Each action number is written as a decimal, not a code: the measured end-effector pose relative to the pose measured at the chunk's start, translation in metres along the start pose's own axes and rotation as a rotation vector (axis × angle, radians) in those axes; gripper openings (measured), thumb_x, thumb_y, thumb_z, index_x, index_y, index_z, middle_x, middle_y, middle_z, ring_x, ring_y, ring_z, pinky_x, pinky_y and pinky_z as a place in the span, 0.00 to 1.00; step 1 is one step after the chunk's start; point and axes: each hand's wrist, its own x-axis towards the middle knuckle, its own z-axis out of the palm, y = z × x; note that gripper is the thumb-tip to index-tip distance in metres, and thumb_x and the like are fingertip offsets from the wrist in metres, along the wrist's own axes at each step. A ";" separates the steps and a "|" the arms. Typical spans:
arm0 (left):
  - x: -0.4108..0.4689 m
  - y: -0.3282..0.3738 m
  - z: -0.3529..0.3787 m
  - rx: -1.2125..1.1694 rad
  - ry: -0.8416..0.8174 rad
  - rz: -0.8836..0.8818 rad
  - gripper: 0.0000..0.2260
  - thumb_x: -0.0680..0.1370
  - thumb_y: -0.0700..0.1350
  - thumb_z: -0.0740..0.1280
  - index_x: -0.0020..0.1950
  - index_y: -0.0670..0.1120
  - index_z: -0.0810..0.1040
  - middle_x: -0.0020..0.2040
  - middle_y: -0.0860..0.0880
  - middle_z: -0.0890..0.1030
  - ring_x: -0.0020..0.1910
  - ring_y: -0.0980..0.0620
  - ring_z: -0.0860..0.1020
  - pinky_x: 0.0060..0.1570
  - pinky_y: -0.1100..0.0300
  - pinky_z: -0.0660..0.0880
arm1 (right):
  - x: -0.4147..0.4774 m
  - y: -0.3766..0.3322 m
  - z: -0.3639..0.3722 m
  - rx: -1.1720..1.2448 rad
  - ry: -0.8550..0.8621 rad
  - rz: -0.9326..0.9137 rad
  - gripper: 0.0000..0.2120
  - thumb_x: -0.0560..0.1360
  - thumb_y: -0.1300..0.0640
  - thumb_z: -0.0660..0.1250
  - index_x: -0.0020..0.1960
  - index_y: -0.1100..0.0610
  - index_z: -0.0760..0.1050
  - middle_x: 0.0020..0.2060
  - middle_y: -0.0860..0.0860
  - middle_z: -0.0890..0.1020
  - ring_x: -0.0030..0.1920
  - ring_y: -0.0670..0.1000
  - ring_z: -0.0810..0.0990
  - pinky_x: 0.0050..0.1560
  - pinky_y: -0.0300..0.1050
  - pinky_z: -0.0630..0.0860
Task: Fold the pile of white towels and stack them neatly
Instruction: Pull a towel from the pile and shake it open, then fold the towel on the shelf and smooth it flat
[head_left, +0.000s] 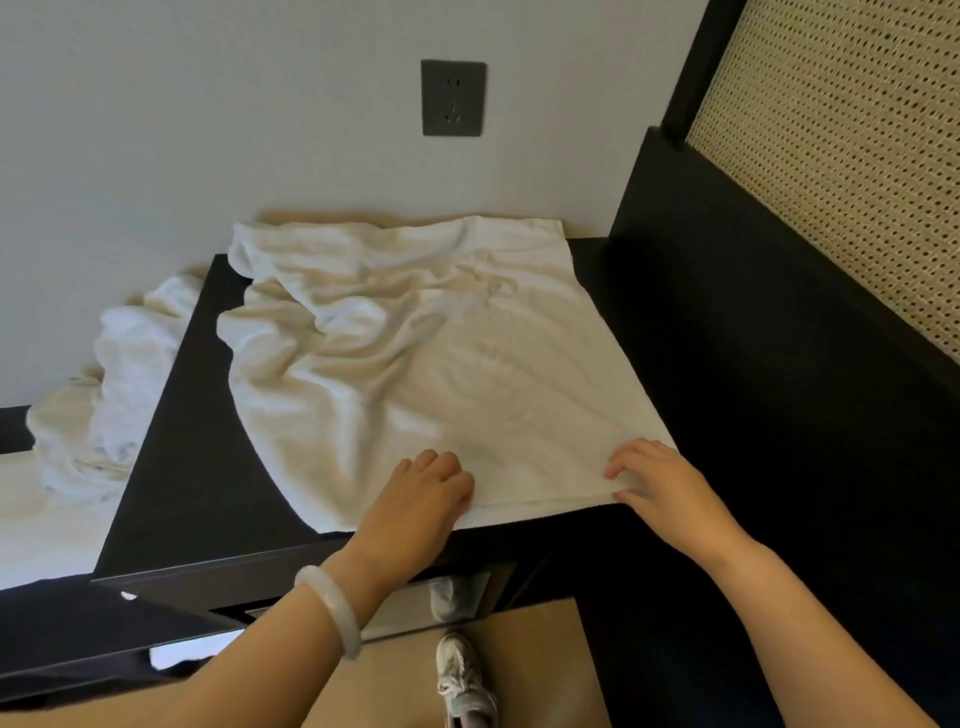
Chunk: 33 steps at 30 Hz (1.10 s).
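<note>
A white towel (441, 364) lies spread over the dark table top (171, 467), smooth on its near right part and rumpled toward the far left. My left hand (421, 493) rests on the towel's near edge with its fingers curled down onto the cloth. My right hand (649, 478) pinches the towel's near right corner, thumb below and fingers on top. More white towels (104, 405) lie crumpled in a heap off the table's left side.
A light wall with a dark socket plate (453, 97) stands behind the table. A black frame with a woven cane panel (841, 156) rises on the right. Below the table edge are tan floor and a white shoe (462, 675).
</note>
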 end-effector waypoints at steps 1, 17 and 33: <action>-0.001 -0.003 0.000 -0.020 0.005 0.006 0.02 0.77 0.45 0.66 0.44 0.50 0.76 0.44 0.53 0.75 0.41 0.49 0.73 0.38 0.55 0.71 | 0.000 0.001 -0.001 0.037 0.022 0.013 0.10 0.76 0.59 0.72 0.50 0.45 0.78 0.53 0.40 0.76 0.57 0.43 0.74 0.64 0.38 0.68; -0.015 -0.022 -0.021 -0.036 -0.035 -0.206 0.29 0.77 0.63 0.51 0.66 0.46 0.77 0.62 0.48 0.76 0.61 0.45 0.74 0.60 0.52 0.69 | 0.007 -0.011 -0.004 0.082 0.212 0.165 0.13 0.82 0.54 0.62 0.64 0.52 0.79 0.69 0.46 0.73 0.69 0.44 0.66 0.70 0.37 0.56; 0.011 -0.060 -0.016 0.124 -0.172 -0.424 0.45 0.72 0.68 0.25 0.80 0.47 0.57 0.81 0.45 0.53 0.80 0.44 0.47 0.75 0.48 0.41 | 0.118 -0.045 0.008 -0.263 -0.073 0.071 0.27 0.85 0.47 0.49 0.82 0.52 0.49 0.81 0.49 0.49 0.80 0.49 0.44 0.79 0.49 0.39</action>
